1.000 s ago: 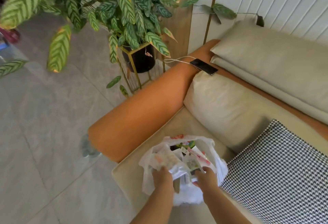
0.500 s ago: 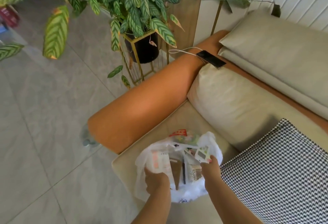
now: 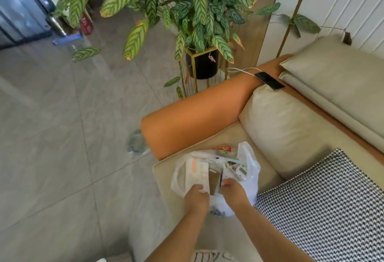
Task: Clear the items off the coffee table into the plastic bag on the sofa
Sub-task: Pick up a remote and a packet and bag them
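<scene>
My left hand [image 3: 196, 196] pinches the near-left rim of the plastic bag [image 3: 248, 180]. My right hand [image 3: 234, 193] is curled at the near-right rim; I cannot tell what it holds. The bag sits on the sofa seat [image 3: 207, 145], mouth up, directly ahead of both hands. Boxes [image 3: 214, 180] stand upright inside, long axes pointing away from me. Hands about equally near.

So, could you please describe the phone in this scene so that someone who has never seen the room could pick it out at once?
Start at the sofa's orange armrest and follow it back to where it meets the backrest, by the potted plant. The phone lies flat there, above the beige cushion. It is the only dark, glossy slab around, with a white cable running from it towards the plant.
</scene>
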`<state>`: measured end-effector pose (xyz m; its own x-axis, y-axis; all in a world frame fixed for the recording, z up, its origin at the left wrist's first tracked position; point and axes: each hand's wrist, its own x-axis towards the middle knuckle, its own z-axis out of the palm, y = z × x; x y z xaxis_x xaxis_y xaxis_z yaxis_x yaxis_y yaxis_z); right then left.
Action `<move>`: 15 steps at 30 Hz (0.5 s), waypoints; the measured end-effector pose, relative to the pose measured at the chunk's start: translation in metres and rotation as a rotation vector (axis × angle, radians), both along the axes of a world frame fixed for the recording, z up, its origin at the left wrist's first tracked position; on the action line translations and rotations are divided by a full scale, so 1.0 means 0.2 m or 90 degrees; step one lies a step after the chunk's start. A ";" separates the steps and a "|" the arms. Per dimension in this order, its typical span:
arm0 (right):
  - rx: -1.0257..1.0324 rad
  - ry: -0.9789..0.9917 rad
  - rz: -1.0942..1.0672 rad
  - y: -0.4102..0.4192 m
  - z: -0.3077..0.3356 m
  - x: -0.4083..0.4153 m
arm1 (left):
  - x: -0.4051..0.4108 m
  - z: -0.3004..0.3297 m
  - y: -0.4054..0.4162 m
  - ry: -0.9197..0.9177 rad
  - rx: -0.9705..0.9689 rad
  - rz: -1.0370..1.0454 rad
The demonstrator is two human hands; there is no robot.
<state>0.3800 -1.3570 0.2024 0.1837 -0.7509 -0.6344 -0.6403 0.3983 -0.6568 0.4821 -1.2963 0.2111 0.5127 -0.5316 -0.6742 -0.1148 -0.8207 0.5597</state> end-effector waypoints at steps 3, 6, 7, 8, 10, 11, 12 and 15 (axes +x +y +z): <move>-0.065 0.039 0.154 0.11 0.09 0.04 | -0.01 0.10 0.15 -0.033 -0.015 -0.040; -0.117 0.059 0.271 0.24 0.13 0.08 | 0.01 0.17 0.32 -0.086 -0.004 -0.073; -0.118 0.057 0.295 0.30 0.14 0.09 | 0.02 0.18 0.39 -0.103 0.003 -0.078; -0.124 0.055 0.325 0.35 0.14 0.11 | 0.03 0.19 0.45 -0.117 0.011 -0.080; -0.132 0.064 0.405 0.45 0.14 0.16 | 0.07 0.20 0.58 -0.142 0.024 -0.069; -0.132 0.073 0.446 0.51 0.15 0.19 | 0.10 0.20 0.65 -0.148 0.027 -0.053; -0.143 0.074 0.481 0.56 0.15 0.23 | 0.12 0.19 0.71 -0.149 0.028 -0.035; -0.145 0.073 0.560 0.73 0.15 0.34 | 0.21 0.18 0.93 -0.139 0.033 0.022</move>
